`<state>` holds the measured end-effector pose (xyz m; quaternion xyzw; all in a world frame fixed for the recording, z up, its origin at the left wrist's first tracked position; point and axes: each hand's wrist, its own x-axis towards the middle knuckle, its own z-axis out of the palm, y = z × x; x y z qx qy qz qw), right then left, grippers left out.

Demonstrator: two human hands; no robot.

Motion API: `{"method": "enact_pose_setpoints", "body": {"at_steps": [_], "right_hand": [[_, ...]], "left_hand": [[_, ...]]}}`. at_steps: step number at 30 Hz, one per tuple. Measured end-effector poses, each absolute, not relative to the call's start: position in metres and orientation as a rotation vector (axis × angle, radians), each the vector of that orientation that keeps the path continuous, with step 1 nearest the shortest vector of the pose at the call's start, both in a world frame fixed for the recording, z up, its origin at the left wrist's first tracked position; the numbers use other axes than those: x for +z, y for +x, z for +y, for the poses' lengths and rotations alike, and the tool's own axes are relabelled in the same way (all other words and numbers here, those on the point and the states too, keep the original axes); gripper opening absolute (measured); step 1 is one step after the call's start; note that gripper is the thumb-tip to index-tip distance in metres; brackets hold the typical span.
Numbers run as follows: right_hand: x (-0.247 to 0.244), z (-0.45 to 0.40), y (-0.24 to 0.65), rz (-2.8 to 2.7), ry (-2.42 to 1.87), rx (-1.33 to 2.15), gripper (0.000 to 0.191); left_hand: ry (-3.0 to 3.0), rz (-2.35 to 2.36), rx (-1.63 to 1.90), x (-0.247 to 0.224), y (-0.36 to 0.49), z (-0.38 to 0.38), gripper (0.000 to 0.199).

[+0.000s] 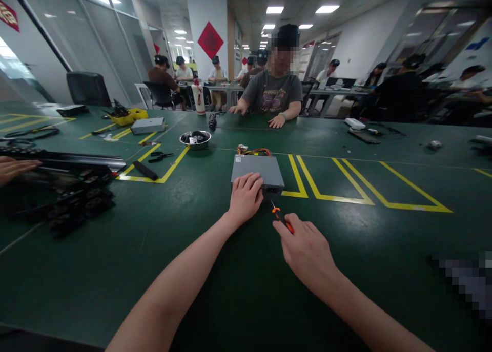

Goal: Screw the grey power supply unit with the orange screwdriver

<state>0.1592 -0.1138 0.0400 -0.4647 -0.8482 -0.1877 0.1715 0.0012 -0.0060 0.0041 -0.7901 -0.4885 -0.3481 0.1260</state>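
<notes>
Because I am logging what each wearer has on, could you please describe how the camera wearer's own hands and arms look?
The bare, ungloved left hand and bare, ungloved right hand show no ring that I can make out. The bare left forearm and bare right forearm show no sleeve, watch or bracelet within the picture.

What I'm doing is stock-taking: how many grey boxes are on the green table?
2: one grey box under the left hand, and a lighter grey box farther back on the left, beside the yellow tray. More may be hidden.
</notes>
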Motion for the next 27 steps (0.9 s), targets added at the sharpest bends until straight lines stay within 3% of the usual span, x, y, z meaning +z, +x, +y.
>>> {"method": "enact_pose_setpoints", "body": {"at_steps": [4,8,18,27], "right_hand": [[0.051,-0.111,0.154,-2.443,-1.348,-0.51,0.022],[0.052,-0.11,0.151,-2.419,-1.366,-0.549,0.03],[0.017,-0.109,0.16,-2.538,-1.25,-0.711,0.039],[0.026,-0.106,0.164,-2.463,-1.01,-0.534,0.027]], "left_hand": [[-2.301,-1.414,-1.012,0.004,0.001,-0.006,0.027],[-2.314,-1.42,-1.022,0.004,0.001,-0.006,0.027],[-2.31,-1.443,-0.985,0.004,0.002,-0.005,0.028],[-2.325,-1.448,-0.986,0.004,0.003,-0.005,0.028]]}}
